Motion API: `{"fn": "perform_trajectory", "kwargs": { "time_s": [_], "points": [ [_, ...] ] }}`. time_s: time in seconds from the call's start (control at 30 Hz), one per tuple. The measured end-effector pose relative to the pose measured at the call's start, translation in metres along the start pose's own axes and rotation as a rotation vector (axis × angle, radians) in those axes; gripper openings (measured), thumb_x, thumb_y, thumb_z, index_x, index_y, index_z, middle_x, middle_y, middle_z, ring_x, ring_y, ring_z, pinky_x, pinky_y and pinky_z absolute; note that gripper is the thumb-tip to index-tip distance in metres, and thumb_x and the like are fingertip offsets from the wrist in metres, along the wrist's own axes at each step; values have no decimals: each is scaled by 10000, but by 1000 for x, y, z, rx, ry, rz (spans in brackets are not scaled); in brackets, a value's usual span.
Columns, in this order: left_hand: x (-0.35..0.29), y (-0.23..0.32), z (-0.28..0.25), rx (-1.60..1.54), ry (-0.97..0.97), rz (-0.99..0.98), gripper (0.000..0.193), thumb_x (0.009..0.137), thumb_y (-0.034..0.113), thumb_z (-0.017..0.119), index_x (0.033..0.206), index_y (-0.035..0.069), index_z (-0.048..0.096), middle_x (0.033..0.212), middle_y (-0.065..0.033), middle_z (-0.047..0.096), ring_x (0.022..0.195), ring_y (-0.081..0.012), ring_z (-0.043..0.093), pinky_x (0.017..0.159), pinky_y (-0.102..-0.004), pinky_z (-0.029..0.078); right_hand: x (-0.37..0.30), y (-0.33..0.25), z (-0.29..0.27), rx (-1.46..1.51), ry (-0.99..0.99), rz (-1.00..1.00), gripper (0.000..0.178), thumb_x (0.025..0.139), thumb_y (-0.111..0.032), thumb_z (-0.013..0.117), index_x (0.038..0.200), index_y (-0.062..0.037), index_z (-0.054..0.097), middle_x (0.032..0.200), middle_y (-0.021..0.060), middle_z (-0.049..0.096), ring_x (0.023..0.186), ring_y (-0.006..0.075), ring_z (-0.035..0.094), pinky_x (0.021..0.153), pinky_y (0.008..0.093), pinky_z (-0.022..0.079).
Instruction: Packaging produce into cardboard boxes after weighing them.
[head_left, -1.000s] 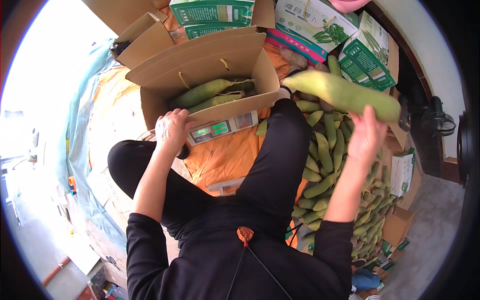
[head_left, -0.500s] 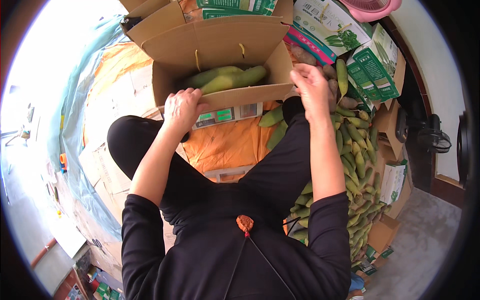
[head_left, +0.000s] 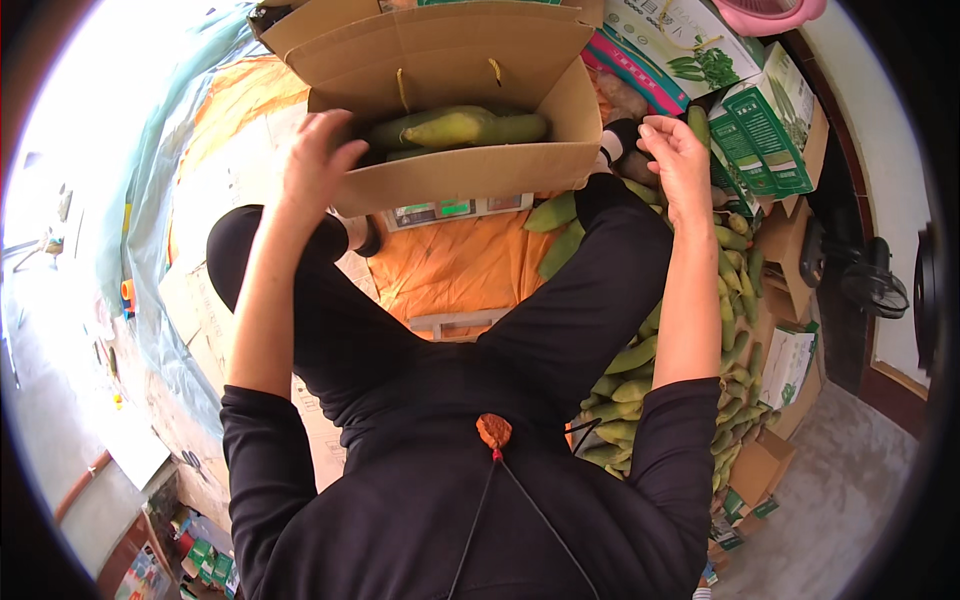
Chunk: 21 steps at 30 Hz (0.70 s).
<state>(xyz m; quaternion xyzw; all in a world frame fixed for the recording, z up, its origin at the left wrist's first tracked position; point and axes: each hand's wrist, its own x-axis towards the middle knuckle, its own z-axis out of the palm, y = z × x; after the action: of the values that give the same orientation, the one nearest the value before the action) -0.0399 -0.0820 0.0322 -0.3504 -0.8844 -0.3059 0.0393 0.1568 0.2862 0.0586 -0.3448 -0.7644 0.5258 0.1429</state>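
In front of me a cardboard box (head_left: pixel 470 175) stands with its lid raised and yellow cord handles showing. Several long green radishes (head_left: pixel 460 128) lie inside it. Under the box is a digital scale (head_left: pixel 452 209) with lit green displays, mostly hidden. My left hand (head_left: pixel 318 165) is at the box's front left corner, its fingers bent and spread, thumb over the rim. Beyond the box's right side, my right hand (head_left: pixel 680 165) hangs in the air with loosely curled fingers and nothing visible in it. My legs are folded either side of the scale.
A large heap of green radishes (head_left: pixel 735 290) fills the right side. Green-and-white printed cartons (head_left: pixel 765 130) and a pink basket (head_left: pixel 770 15) stand at the far right, near a small black fan (head_left: pixel 875 280). Orange cloth (head_left: pixel 440 280) and flattened cardboard (head_left: pixel 205 330) cover the floor.
My left hand has lifted off the front rim and moved left and up. My right hand has shifted right, away from the box's corner. The radishes inside look rearranged.
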Motion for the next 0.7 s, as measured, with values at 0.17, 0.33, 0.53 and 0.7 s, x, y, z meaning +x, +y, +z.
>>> {"fn": "perform_trajectory", "kwargs": {
  "time_s": [0.17, 0.33, 0.53, 0.7],
  "points": [
    [-1, -28, -26, 99, 54, -281, 371, 784, 239, 710, 1092, 53, 616, 1026, -135, 624, 970, -280, 609, 821, -378, 473, 11, 6, -2, -48, -34, 11, 299, 865, -285, 649, 1084, -83, 623, 957, 10, 656, 893, 113, 612, 712, 266, 421],
    [-2, -46, -32, 278, -20, -386, 421, 793, 335, 698, 1092, 56, 600, 980, -150, 631, 975, -309, 602, 835, -405, 464, 14, 1, 3, -22, -6, -4, 229, 846, -198, 665, 987, -18, 649, 863, 29, 639, 782, 94, 568, 722, 237, 448],
    [7, -41, -23, 450, -112, -493, 482, 800, 419, 688, 1051, 21, 583, 924, -178, 637, 931, -338, 607, 816, -425, 465, 33, 10, 5, -176, 3, -64, 249, 841, -235, 668, 956, -14, 660, 856, 60, 660, 794, 130, 602, 729, 271, 471],
    [12, -62, 3, 421, -207, -518, 558, 772, 501, 699, 872, -32, 567, 832, -217, 635, 844, -369, 612, 759, -448, 473, 51, 18, 13, -354, -81, -180, 326, 824, -324, 671, 924, -14, 669, 830, 118, 682, 777, 207, 649, 718, 308, 491]
  ]
}}
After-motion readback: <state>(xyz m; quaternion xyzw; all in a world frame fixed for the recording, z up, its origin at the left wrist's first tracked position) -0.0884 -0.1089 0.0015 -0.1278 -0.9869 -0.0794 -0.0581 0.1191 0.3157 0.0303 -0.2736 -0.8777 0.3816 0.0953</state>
